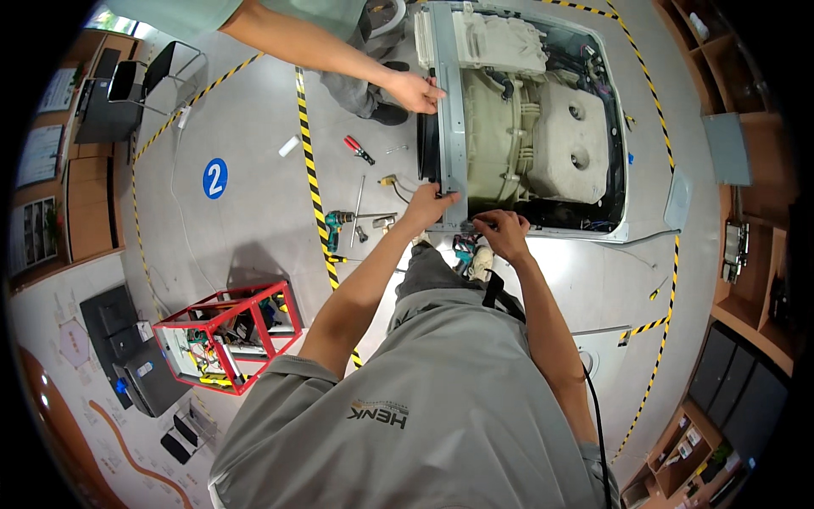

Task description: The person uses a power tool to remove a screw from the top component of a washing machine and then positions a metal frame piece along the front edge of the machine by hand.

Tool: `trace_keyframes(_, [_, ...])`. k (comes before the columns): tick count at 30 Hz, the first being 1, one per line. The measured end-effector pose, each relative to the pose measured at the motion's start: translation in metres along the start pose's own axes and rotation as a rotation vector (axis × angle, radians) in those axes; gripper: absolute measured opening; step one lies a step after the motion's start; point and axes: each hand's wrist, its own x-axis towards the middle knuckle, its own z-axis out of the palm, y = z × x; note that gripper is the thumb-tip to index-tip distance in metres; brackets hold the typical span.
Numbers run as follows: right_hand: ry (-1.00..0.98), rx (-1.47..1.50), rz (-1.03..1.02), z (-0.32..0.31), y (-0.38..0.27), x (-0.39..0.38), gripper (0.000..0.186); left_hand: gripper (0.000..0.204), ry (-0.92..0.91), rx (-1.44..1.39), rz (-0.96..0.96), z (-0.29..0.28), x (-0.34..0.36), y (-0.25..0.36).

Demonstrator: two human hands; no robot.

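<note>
An opened washing machine (526, 119) lies on the floor with its pale drum tub (543, 136) exposed. My left hand (431, 204) grips the lower corner of the grey metal front frame (449, 110). My right hand (502, 233) is closed at the machine's lower edge, pinching a small part or wire that I cannot make out. Another person's hand (415, 92) holds the same frame higher up, the arm reaching in from the top left.
A cordless drill (337, 226), red-handled pliers (359, 149), a long rod and small parts lie on the floor left of the machine. A red metal frame cart (229, 335) with components stands lower left. Yellow-black tape marks the floor; shelves line the right wall.
</note>
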Motion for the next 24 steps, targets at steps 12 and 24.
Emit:
trace_keyframes(12, [-0.009,-0.007,0.006,-0.002,0.000,0.000,0.028,0.037,-0.042,0.021,-0.051,0.001,-0.005,0.012])
trace_keyframes(24, [-0.042,0.004,0.028,-0.005,-0.002,-0.001,0.029,0.036,-0.052,0.081,-0.042,0.001,-0.013,0.026])
